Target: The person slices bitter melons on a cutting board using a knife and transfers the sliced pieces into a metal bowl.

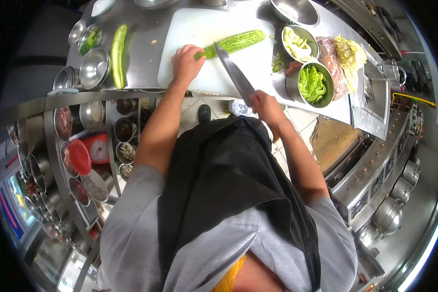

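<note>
A long, bumpy green bitter melon (241,42) lies on the white cutting board (182,31). My left hand (187,62) is closed on its near left end. My right hand (266,106) grips the handle of a large kitchen knife (234,73). The blade slants up and left, its tip at the bitter melon close to my left fingers; I cannot tell whether it has cut in. Green scraps (277,65) lie by the board's right edge. A pale green bitter melon piece (118,56) rests on the steel counter to the left.
At right stand a bowl of leafy greens (332,90), a bowl of pale slices (302,54) and a bag of meat (332,68). Steel bowls (95,69) sit at left. Under the counter are shelves with containers and a red bowl (79,156). A stove (374,160) is at right.
</note>
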A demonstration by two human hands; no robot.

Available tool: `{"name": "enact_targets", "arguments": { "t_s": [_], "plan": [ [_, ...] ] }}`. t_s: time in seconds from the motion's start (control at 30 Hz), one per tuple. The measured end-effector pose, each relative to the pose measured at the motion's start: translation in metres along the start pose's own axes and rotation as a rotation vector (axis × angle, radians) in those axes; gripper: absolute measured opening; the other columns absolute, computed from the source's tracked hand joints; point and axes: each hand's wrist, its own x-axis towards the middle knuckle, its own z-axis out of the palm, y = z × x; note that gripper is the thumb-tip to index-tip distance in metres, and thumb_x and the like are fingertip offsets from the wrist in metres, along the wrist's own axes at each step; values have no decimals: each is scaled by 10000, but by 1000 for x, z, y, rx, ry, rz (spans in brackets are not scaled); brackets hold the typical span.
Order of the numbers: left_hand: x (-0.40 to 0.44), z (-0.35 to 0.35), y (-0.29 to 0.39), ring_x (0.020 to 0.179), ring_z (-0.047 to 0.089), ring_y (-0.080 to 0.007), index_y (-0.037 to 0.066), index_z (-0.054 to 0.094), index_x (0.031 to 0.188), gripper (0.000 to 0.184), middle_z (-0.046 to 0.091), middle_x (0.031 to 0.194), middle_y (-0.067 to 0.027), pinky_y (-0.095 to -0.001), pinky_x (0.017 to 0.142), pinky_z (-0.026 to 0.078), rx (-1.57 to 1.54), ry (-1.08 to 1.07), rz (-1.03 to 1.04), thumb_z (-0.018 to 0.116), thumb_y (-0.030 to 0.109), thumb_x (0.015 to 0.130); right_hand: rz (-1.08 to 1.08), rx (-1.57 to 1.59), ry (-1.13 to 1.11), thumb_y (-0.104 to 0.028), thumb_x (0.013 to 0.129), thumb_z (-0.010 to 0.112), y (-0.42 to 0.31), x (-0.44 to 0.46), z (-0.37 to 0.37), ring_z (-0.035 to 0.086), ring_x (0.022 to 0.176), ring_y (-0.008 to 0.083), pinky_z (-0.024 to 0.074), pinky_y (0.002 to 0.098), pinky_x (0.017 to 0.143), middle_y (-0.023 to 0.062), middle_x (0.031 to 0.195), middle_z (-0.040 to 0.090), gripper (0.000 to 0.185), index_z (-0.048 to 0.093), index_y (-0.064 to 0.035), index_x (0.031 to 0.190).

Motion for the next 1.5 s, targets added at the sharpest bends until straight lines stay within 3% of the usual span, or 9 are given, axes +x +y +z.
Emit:
{"name": "enact_targets", "arguments": {
  "t_s": [0.1,0.2,0.27,0.43,0.5,0.7,0.97,1.03,1.5],
  "plan": [
    [-1,4,8,1033,614,-251,222,729,954,211,679,1093,50,-449,894,460,-15,2,4,814,225,761,-63,13,85,-269,1031,515,-9,39,8,658,636,301,522,434,645,176,749,679,319,606,20,931],
    [-3,8,10,1039,610,-257,218,726,948,203,677,1095,44,-454,898,458,1,21,0,811,225,763,-93,-128,119,-276,1030,498,-3,57,23,663,641,322,532,437,661,182,751,685,335,613,24,936],
    [-2,8,10,1041,609,-258,217,725,945,204,676,1092,42,-457,898,457,10,19,-11,812,225,761,-112,-91,-47,-287,1005,503,4,43,28,662,918,490,506,535,850,290,911,690,332,651,9,979],
    [0,8,6,1044,608,-263,211,720,944,209,673,1089,34,-462,898,457,-9,21,-18,813,225,757,-177,-179,-51,-277,1013,516,20,-8,1,665,855,479,512,522,812,280,873,687,312,643,0,951],
    [3,9,11,1049,607,-266,210,715,948,216,670,1099,29,-465,900,456,-21,11,-11,813,225,756,66,41,-28,-275,1018,518,0,-11,-17,663,815,469,518,509,782,267,847,688,315,638,2,926],
    [2,14,23,1058,609,-268,207,705,945,236,667,1098,19,-471,896,458,6,12,-6,826,227,744,-64,-82,84,-283,990,532,-2,65,4,668,909,481,516,522,833,291,934,694,311,666,-4,973],
    [9,15,17,1074,605,-266,200,699,952,238,660,1113,17,-476,905,458,3,6,-31,824,233,752,-167,-178,-21,-252,1000,551,27,-10,-5,665,877,488,515,527,807,273,873,697,278,663,0,968],
    [11,18,22,1079,603,-265,202,700,959,242,659,1116,15,-478,908,458,-14,-6,-18,823,236,753,39,35,3,-266,1010,545,18,-11,-17,670,802,471,522,516,763,250,793,691,292,662,-3,965],
    [10,22,28,1137,580,-278,194,698,1019,293,640,1168,-7,-473,961,448,-2,-42,-29,831,242,763,-188,-142,-58,-300,998,539,24,-8,-18,681,875,461,518,513,827,288,909,697,333,658,11,999]
  ]
}}
